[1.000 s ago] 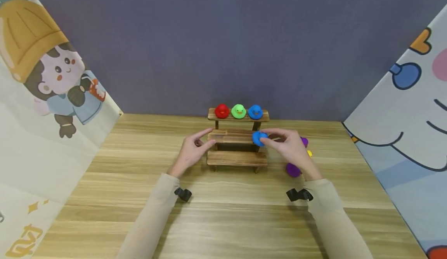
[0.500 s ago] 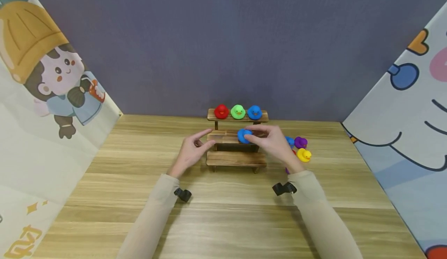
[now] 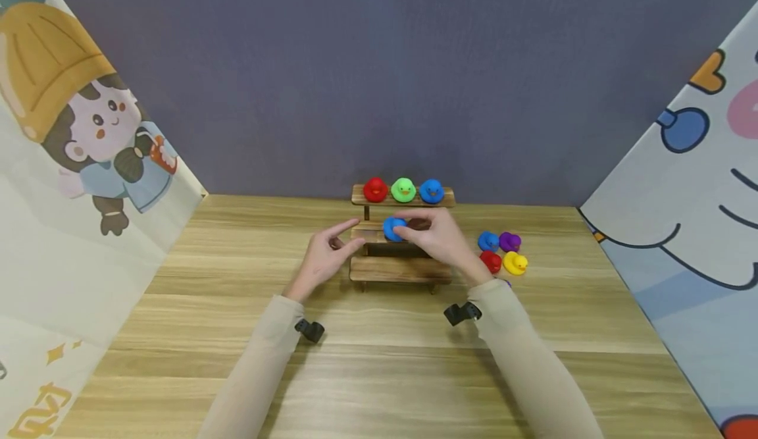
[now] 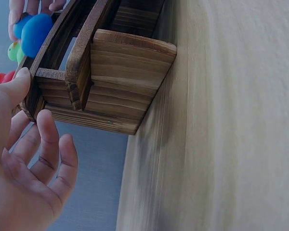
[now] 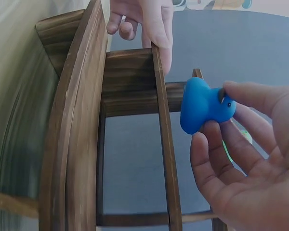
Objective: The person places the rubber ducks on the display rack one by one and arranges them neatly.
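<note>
The right hand (image 3: 441, 235) pinches a blue duck (image 3: 391, 230) between thumb and fingers, holding it at the middle tier (image 3: 370, 235) of the wooden stand (image 3: 414, 271), left of that tier's centre. Whether the duck's base touches the board, I cannot tell. The left hand (image 3: 322, 255) pinches the left end of the stand's middle tier between thumb and forefinger, the other fingers loosely bent, probably to steady it.

On the stand's top tier (image 3: 358, 195), a red duck (image 3: 376, 189) sits toward the left, a green duck (image 3: 404, 190) in the middle and another blue duck (image 3: 431, 191) toward the right, all upright. That row looks finished.

The middle row seems only just begun, with the held duck as its first piece, and the bottom tier (image 3: 379, 269) appears not yet started. To the right of the stand, a third blue duck (image 3: 488, 241), a purple duck (image 3: 510, 241), a second red duck (image 3: 490, 261) and a yellow duck (image 3: 515, 264) wait close together on the tabletop (image 3: 367, 360). A purplish sliver (image 3: 507, 284) by the right sleeve (image 3: 497, 294) may be one more, mostly hidden. By this reckoning, about a third of the placing is done.
</note>
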`<state>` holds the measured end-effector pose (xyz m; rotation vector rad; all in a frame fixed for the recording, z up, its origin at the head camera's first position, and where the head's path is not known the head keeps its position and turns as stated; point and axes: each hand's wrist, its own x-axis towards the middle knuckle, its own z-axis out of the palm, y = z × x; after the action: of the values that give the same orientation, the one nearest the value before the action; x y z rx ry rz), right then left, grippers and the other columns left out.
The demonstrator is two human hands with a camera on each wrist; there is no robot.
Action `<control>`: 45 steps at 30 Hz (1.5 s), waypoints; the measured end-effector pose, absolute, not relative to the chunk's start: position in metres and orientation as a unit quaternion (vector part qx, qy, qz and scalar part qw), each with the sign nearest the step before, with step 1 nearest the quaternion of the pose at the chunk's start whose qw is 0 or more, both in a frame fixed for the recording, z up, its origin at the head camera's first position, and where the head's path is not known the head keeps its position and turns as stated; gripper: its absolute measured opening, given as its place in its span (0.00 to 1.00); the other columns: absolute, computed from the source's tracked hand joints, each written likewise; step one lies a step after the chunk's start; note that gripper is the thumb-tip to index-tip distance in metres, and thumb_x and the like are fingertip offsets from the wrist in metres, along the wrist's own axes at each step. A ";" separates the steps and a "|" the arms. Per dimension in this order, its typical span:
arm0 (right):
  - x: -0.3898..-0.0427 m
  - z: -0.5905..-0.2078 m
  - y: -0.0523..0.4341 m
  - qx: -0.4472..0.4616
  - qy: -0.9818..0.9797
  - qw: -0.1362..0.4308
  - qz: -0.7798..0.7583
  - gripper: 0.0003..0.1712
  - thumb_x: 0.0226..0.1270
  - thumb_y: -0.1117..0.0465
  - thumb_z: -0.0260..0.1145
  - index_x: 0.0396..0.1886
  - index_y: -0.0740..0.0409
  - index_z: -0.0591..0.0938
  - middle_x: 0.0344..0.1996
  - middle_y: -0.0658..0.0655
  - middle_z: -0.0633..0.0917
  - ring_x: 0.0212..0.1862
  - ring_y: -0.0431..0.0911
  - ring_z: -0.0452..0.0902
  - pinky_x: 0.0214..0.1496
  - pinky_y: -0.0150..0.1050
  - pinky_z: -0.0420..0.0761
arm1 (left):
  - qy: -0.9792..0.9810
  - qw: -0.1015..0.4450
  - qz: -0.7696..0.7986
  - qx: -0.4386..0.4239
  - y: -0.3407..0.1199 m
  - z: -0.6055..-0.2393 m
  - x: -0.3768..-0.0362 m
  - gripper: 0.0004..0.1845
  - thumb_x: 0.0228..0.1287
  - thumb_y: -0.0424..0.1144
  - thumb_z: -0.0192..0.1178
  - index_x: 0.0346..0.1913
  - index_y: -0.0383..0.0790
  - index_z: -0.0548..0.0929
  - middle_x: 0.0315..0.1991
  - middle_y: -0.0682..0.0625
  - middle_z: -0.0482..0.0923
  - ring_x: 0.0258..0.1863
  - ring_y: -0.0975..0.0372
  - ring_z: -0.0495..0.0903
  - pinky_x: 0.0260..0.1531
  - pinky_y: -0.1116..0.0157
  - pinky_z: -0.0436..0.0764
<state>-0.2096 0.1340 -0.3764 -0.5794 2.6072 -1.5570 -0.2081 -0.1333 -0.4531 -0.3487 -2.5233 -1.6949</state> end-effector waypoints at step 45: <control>-0.218 -0.387 0.098 -0.196 0.843 0.014 -0.500 0.19 0.70 0.57 0.77 0.58 0.54 0.91 0.47 0.57 0.92 0.47 0.50 0.89 0.46 0.43 0.89 | -0.829 0.045 -0.547 -0.110 -0.134 -0.453 -0.207 0.27 0.72 0.47 0.72 0.71 0.49 0.83 0.25 0.39 0.84 0.23 0.62 0.78 0.21 0.68 0.72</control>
<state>-0.2180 0.0977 -0.3865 -0.6092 2.6259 -1.5573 -0.2070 -0.1340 -0.4526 -0.3372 -2.5318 -1.6702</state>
